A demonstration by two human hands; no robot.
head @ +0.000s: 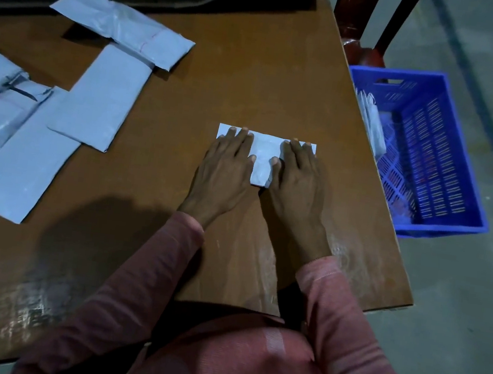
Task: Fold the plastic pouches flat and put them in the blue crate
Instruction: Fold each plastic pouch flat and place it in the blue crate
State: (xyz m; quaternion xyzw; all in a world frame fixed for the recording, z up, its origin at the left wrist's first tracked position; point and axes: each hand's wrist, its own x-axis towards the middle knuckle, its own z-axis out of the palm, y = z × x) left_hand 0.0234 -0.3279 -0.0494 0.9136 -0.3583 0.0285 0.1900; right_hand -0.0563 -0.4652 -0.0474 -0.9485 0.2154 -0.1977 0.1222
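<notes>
You are pressing a folded pouch (264, 154) flat on the brown table (254, 71); your left hand (225, 171) and right hand (297, 181) are lying palm-down, fingers straight, gripping nothing; unfolded pouches (60, 118) are waiting far left; the blue crate (426, 147) is sitting on the floor, right.

Both arms reach forward from the body, the forearms converging so that the two hands lie side by side, close together but not touching. The left hand (225, 173) lies palm down, its fingers (241, 138) straight and slightly spread, pointing away from the person, and its thumb (252, 160) angles inward toward the other hand. The right hand (297, 187) mirrors it: palm down, fingers extended, thumb turned inward. Pink long sleeves (147, 261) cover both arms down to the wrists.
</notes>
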